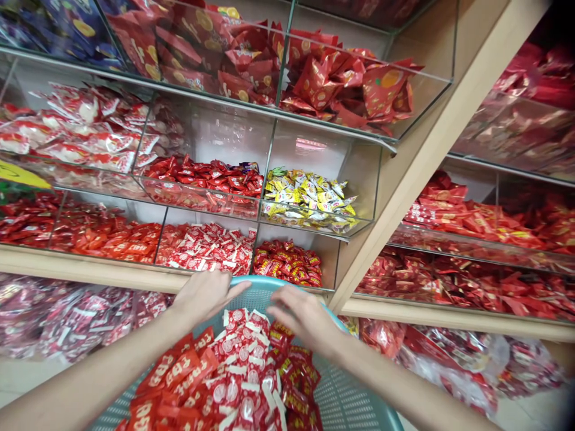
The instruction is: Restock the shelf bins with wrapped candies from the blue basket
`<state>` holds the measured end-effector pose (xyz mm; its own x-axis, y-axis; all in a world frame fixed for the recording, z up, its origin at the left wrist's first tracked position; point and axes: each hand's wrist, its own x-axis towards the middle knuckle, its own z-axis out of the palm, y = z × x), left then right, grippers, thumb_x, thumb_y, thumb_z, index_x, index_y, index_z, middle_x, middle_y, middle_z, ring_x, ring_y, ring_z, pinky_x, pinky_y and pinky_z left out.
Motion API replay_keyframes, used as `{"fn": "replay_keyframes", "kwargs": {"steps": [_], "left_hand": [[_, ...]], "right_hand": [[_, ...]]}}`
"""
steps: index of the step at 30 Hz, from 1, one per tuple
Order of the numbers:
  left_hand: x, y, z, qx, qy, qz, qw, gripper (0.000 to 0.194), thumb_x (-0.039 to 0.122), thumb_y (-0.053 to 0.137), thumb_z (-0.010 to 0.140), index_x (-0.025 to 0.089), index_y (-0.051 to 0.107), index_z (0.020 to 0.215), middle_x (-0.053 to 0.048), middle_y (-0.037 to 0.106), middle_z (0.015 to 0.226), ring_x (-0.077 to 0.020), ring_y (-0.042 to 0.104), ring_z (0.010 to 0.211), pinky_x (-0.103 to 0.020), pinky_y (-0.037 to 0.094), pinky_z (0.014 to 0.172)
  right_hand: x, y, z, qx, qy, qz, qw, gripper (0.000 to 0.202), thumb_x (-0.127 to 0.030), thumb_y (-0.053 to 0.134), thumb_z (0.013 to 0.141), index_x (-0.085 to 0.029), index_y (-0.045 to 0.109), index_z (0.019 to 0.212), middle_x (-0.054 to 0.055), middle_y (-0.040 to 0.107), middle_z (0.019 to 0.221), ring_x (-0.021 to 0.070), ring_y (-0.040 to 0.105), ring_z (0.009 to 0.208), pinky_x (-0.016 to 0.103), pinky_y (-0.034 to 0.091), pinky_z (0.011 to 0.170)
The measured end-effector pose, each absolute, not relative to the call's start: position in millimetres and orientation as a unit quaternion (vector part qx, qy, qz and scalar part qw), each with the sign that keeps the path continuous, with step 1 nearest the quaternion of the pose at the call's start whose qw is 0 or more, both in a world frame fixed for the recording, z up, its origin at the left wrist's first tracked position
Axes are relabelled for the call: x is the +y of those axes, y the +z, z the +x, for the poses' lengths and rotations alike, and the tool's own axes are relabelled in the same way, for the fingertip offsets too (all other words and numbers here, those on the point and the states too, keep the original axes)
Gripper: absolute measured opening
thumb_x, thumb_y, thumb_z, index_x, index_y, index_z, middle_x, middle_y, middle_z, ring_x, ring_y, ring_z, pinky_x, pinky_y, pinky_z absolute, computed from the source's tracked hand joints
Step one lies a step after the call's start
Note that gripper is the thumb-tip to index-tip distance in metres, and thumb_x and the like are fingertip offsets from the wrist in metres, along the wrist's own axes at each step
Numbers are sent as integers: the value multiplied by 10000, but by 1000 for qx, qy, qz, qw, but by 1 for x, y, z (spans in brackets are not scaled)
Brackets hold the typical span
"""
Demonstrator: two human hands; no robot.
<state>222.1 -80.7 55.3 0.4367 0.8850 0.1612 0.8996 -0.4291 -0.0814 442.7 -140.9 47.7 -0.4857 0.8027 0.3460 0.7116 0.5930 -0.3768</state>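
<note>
A teal plastic basket [359,395] with perforated walls stands below me, filled with wrapped candies. On its far rim, slightly left of centre, my left hand [209,293] is closed over the edge, with one digit pointing inward. My right hand [305,314] hovers inside the far right rim, fingers apart and nothing seen in them. Inside, orange-red packets [175,371] lie left, red-and-white candies [245,359] sit in the middle, and dark red candies with yellow lettering [296,371] lie right, partly under my right hand.
Clear-fronted shelf bins rise ahead, holding red-and-white candies [211,248], dark red candies [287,263], yellow-and-white packets [309,194] and large red bags [341,84]. A wooden upright [404,179] divides the shelving. Bagged goods [81,317] lie beneath the lowest ledge.
</note>
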Motion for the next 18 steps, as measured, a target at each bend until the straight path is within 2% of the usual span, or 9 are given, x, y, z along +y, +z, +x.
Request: {"fn": "replay_keyframes", "kwargs": {"steps": [3,7,9,13,18], "left_hand": [[-82,57,223,-537,-55,-838,77,783,653,126,842,100,679,791,-191,678,687,-343,663,699,-419,476,628],[-82,58,224,-533,-58,-840,83,771,650,124,844,114,671,759,-181,679,678,-351,664,694,-430,483,619],[-82,58,224,-531,-58,-841,86,782,656,117,840,111,672,766,-185,680,683,-358,664,694,-441,487,614],[-83,58,223,-527,-53,-843,96,792,653,113,842,99,676,792,-188,677,675,-368,663,697,-455,491,608],[-83,59,222,-530,-54,-841,93,795,657,110,839,100,676,805,-182,677,675,-367,663,697,-464,495,615]], "right_hand": [[-116,68,466,-817,11,-529,228,216,-271,388,946,-185,583,982,47,628,949,145,592,868,259,438,776],[-86,79,481,-711,-66,-698,50,213,-275,450,902,-156,617,958,114,650,978,215,627,899,283,443,729],[-77,76,478,-679,-70,-731,1,263,-324,476,886,-136,636,975,153,654,996,247,631,925,300,452,726],[-67,66,468,-662,-48,-748,-18,325,-387,562,831,-117,661,984,190,659,1007,266,631,951,313,464,738],[-60,64,471,-646,-20,-763,-30,387,-386,631,775,-108,649,1044,191,653,1059,271,629,970,315,479,745]]}}
